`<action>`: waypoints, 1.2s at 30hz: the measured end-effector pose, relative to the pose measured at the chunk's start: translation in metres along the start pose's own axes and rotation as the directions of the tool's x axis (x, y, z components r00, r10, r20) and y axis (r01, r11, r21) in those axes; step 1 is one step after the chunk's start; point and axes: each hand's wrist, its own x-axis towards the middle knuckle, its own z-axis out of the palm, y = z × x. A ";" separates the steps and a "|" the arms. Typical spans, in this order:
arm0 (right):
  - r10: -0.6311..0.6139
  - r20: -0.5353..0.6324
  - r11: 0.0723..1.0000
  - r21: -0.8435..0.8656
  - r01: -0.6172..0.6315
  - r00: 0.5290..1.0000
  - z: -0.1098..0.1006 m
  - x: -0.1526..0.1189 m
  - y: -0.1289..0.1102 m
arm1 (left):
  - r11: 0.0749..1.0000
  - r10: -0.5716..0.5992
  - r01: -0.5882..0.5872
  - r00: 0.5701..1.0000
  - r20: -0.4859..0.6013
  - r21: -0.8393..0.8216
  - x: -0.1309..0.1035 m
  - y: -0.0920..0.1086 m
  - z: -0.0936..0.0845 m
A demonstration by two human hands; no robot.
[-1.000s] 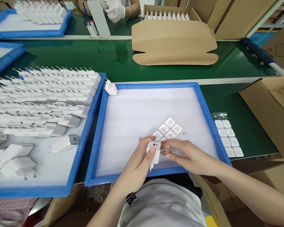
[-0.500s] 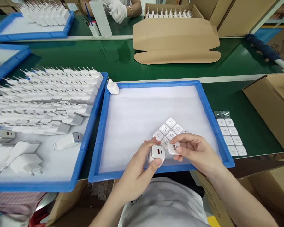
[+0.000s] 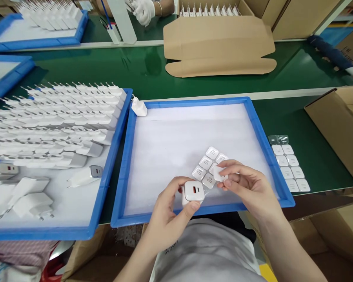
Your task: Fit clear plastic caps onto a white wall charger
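My left hand (image 3: 167,219) is closed round a white wall charger (image 3: 193,192), its port face with a red-lined slot and a smaller slot turned up. In my right hand (image 3: 248,186), a thin white square cover (image 3: 220,174) is pinched between thumb and fingers, just right of the charger and apart from it. Under my hands, a sheet of white square covers (image 3: 206,163) with slots lies in the blue-rimmed tray (image 3: 194,102); my right hand hides part of it. Another charger (image 3: 139,107) leans on the tray's far left corner, prongs up.
To the left, a second blue-rimmed tray (image 3: 94,219) carries rows of chargers (image 3: 76,117). A strip of covers (image 3: 291,166) lies right of my tray, near a cardboard box (image 3: 338,129). A flat-flapped carton (image 3: 220,43) and a co-worker's gloved hand (image 3: 144,11) are across the bench.
The white cover in my right hand has been turned from its slotted side to a plain one and raised slightly. My left hand keeps hold of the charger, its fingers shifted a little.
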 end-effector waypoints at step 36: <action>-0.643 0.128 0.616 -0.500 0.609 0.755 -0.001 -0.029 0.001 | 0.979 0.196 -0.180 0.957 0.213 -0.096 -0.006 0.005 0.010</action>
